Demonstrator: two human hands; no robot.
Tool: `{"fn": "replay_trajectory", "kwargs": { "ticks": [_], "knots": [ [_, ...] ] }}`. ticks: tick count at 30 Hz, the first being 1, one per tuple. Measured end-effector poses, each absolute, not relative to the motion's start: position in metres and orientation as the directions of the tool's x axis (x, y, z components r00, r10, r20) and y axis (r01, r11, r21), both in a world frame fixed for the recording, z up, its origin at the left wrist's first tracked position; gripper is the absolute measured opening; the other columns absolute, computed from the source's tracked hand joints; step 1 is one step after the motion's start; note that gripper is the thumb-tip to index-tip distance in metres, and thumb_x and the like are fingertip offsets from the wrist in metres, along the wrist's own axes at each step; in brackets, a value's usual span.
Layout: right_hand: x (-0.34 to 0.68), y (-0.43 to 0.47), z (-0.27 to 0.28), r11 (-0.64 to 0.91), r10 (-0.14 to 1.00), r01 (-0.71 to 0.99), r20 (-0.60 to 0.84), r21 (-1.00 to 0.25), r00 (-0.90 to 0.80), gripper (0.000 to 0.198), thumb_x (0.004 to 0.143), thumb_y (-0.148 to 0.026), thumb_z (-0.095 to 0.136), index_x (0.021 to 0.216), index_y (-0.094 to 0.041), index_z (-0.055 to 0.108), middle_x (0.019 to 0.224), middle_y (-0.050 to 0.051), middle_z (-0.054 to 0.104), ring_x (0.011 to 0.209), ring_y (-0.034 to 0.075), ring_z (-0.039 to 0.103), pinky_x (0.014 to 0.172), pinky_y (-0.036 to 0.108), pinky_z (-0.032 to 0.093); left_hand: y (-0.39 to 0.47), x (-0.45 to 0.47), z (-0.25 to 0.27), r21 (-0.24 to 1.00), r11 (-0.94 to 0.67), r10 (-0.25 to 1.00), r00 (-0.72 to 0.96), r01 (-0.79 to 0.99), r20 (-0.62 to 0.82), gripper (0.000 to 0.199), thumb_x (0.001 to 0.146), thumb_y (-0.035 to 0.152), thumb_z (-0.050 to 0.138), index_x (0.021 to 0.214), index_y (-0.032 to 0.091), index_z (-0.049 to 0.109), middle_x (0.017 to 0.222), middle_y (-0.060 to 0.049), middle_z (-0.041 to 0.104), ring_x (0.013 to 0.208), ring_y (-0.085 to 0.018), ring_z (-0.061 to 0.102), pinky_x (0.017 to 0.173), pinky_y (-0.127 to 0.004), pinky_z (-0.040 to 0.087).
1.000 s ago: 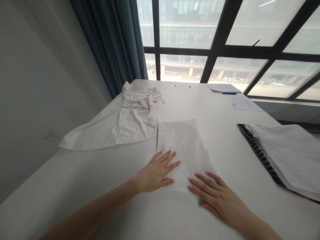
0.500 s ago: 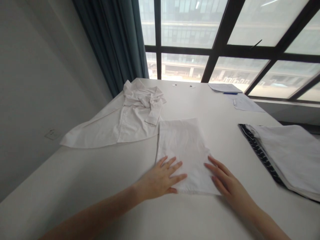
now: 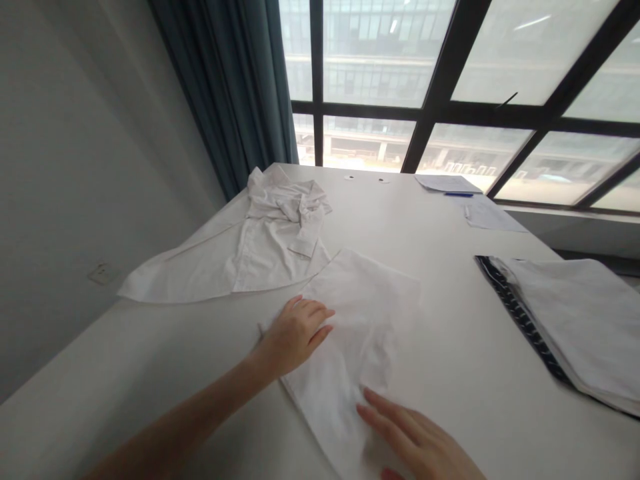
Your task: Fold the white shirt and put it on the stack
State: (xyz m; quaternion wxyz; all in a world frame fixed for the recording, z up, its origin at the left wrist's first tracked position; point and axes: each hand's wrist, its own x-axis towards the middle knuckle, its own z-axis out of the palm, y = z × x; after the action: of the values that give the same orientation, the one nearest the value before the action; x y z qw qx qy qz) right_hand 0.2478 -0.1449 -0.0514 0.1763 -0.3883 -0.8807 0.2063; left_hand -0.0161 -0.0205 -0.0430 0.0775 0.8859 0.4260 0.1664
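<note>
A folded white cloth garment [image 3: 350, 313] lies askew on the table in front of me, slightly blurred on its right side. My left hand [image 3: 295, 333] rests on its left part, palm down, fingers stretched out. At the near right edge of the cloth is my right hand [image 3: 415, 437], its fingers extended and the fingertips against the fabric. The lower part of this hand is cut off by the frame. Behind the folded garment, a crumpled white shirt [image 3: 270, 247] is spread out, one panel reaching left. The folded cloth's far left corner meets its hem.
The white table [image 3: 200, 380] reaches to the window. At right lies a stack of folded white cloth [image 3: 575, 307] with a black patterned edge. Papers [image 3: 493, 215] and a blue pen [image 3: 459, 195] are at the far right. A blue curtain [image 3: 235, 87] hangs at the far left corner.
The folded garment has turned, its near end coming toward me and its left edge swinging left. My left hand has moved left and slightly up; my right hand moved down and left.
</note>
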Motion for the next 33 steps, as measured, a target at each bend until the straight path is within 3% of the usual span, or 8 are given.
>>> {"fn": "replay_trajectory", "kwargs": {
  "ticks": [5,7,9,12,15,18,24,33],
  "knots": [
    [0.272,-0.075,-0.02,0.457,0.88,0.738,0.375,-0.496,-0.293,0.036,0.093,-0.028,0.045,0.128,-0.028,0.054,0.12,0.008,0.064,0.112,0.022,0.059,0.095,0.038,0.049,-0.036,0.003,-0.063,0.123,-0.568,0.818,0.542,0.813,0.193,0.049,0.093,0.041,0.048,0.138,0.022,0.045,0.146,-0.015,0.041,0.135,-0.03,0.036,0.108,-0.054,0.03],
    [0.285,-0.038,-0.02,0.39,0.873,0.786,0.465,-0.48,-0.149,0.038,0.093,-0.035,0.045,0.128,-0.024,0.052,0.124,0.011,0.06,0.116,0.026,0.055,0.099,0.045,0.044,-0.041,0.005,-0.068,0.083,-0.587,0.802,0.565,0.805,0.193,0.057,0.093,0.044,0.049,0.144,0.023,0.037,0.152,-0.016,0.031,0.14,-0.032,0.028,0.109,-0.055,0.026],
    [0.296,-0.006,-0.028,0.316,0.898,0.798,0.433,-0.513,-0.077,0.045,0.091,-0.044,0.047,0.129,-0.021,0.05,0.125,0.013,0.059,0.116,0.029,0.053,0.098,0.048,0.042,-0.042,0.005,-0.07,0.064,-0.602,0.79,0.582,0.796,0.192,0.061,0.092,0.046,0.048,0.147,0.023,0.032,0.154,-0.016,0.026,0.142,-0.032,0.023,0.11,-0.055,0.024],
    [0.305,0.024,-0.043,0.197,0.97,0.747,0.239,-0.635,-0.052,0.049,0.089,-0.051,0.046,0.125,-0.02,0.054,0.096,0.008,0.067,0.088,0.024,0.061,0.079,0.038,0.049,-0.041,0.003,-0.071,0.073,-0.613,0.785,0.596,0.787,0.168,0.066,0.091,0.051,0.048,0.148,0.022,0.03,0.154,-0.018,0.024,0.142,-0.034,0.02,0.11,-0.057,0.022],
    [0.31,0.035,-0.052,0.174,0.984,0.642,0.161,-0.746,-0.08,0.046,0.086,-0.054,0.049,0.115,-0.019,0.061,0.072,0.001,0.059,0.067,0.017,0.053,0.063,0.029,0.044,-0.04,0.002,-0.072,0.095,-0.619,0.783,0.604,0.779,0.148,0.072,0.089,0.057,0.047,0.148,0.021,0.028,0.155,-0.019,0.022,0.143,-0.035,0.019,0.109,-0.059,0.02],
    [0.315,0.035,-0.059,0.159,0.987,0.574,0.131,-0.804,-0.089,0.045,0.084,-0.054,0.053,0.111,-0.019,0.061,0.067,-0.001,0.054,0.06,0.014,0.047,0.055,0.026,0.037,-0.04,0.001,-0.073,0.11,-0.624,0.78,0.61,0.774,0.139,0.075,0.088,0.06,0.046,0.149,0.021,0.025,0.155,-0.019,0.02,0.143,-0.036,0.017,0.11,-0.059,0.018],
    [0.319,0.033,-0.073,0.104,0.994,0.629,0.107,-0.77,-0.034,0.04,0.085,-0.052,0.052,0.104,-0.019,0.064,0.061,-0.003,0.048,0.056,0.013,0.04,0.052,0.025,0.03,-0.04,0.0,-0.067,0.129,-0.659,0.752,0.646,0.741,0.134,0.074,0.089,0.063,0.043,0.149,0.024,0.026,0.156,-0.016,0.021,0.143,-0.034,0.016,0.111,-0.057,0.014],
    [0.321,0.035,-0.074,0.118,0.993,0.646,0.108,-0.754,-0.056,0.041,0.086,-0.052,0.051,0.108,-0.019,0.063,0.065,-0.002,0.055,0.056,0.013,0.044,0.053,0.025,0.033,-0.059,0.018,-0.039,0.343,-0.86,0.416,0.908,0.379,0.041,0.054,0.096,0.051,0.036,0.146,0.033,0.03,0.157,-0.008,0.021,0.144,-0.029,0.017,0.114,-0.052,0.018]
  ]
}}
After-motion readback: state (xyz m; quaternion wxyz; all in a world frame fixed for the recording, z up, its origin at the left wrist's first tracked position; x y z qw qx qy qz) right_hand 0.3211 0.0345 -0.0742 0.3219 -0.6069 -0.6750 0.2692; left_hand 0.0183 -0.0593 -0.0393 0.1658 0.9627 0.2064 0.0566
